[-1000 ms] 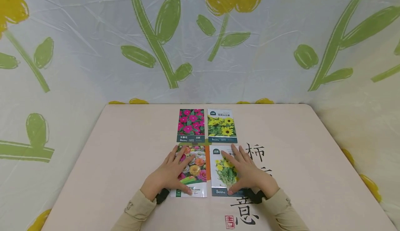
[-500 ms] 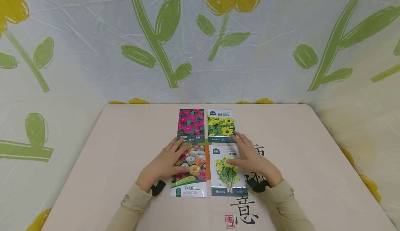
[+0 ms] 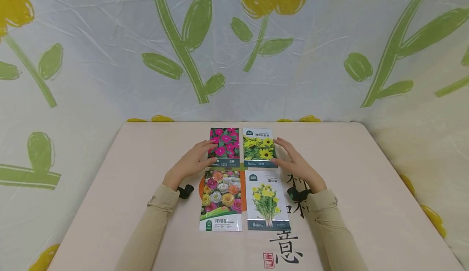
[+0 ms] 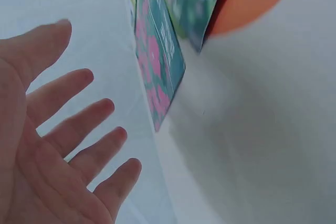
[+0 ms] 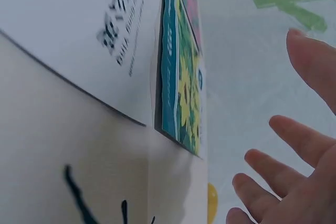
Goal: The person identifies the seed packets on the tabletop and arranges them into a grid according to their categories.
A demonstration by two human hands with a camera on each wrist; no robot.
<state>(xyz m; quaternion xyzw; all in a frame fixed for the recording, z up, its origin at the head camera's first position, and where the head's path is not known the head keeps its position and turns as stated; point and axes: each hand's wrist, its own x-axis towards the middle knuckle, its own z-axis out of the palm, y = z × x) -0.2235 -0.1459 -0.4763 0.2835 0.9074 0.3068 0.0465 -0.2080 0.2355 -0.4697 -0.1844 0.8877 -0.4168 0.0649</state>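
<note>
Four flat flower seed packets lie in two rows. At the back are a pink-flower packet (image 3: 226,142) and a yellow-sunflower packet (image 3: 258,148); in front lie a mixed-rose-like-flower packet (image 3: 222,199) and a white packet with a yellow-flower bunch (image 3: 266,199). My left hand (image 3: 188,161) hovers at the pink packet's left edge, its fingertips overlapping it. The right hand (image 3: 301,167) is at the sunflower packet's right edge. In the wrist views, both the left hand (image 4: 58,161) and the right hand (image 5: 302,179) have spread, relaxed fingers with nothing in them.
The packets lie on a pale pink table cover (image 3: 146,148) with black brushed characters (image 3: 286,248) and an orange printed shape. A white cloth with painted flowers (image 3: 293,79) hangs behind and along the sides. Black straps with a small device (image 3: 298,194) sit at the wrists.
Both hands have moved forward, from over the two front packets to beside the two back ones. The front packets are now uncovered. All packets look to lie where they did.
</note>
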